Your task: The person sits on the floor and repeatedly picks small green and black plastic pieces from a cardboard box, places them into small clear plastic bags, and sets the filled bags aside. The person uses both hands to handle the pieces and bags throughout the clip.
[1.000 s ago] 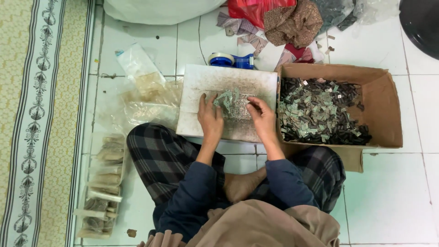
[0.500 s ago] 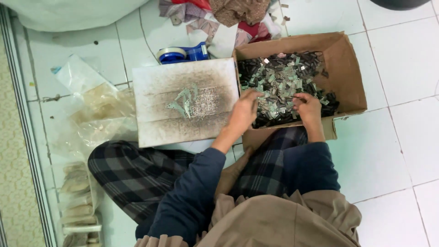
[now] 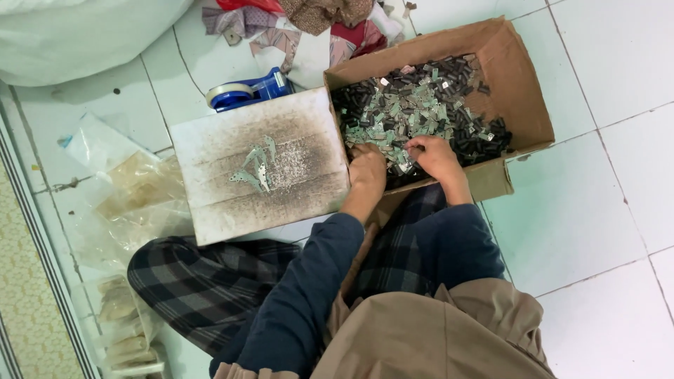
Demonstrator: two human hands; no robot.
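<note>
A cardboard box (image 3: 523,91) on the tiled floor holds a heap of several small grey-green metal pieces (image 3: 414,105). Both hands reach into its near side. My left hand (image 3: 367,170) rests knuckles up on the pieces at the box's near left corner. My right hand (image 3: 434,156) is cupped over pieces beside it, fingers curled in among them. Left of the box lies a worn white board (image 3: 210,203) with a few metal pieces (image 3: 256,165) on it.
A blue tape dispenser (image 3: 249,90) sits behind the board. Clear plastic bags (image 3: 133,189) lie at left, and packed bags (image 3: 123,323) near my knee. Crumpled cloth scraps (image 3: 309,21) and a white sack (image 3: 77,35) lie at the back. A patterned mat edge (image 3: 21,295) runs along the left.
Both hands left the small pile on the board and moved right into the cardboard box. The view shifted with them. Only a few pieces stay on the board.
</note>
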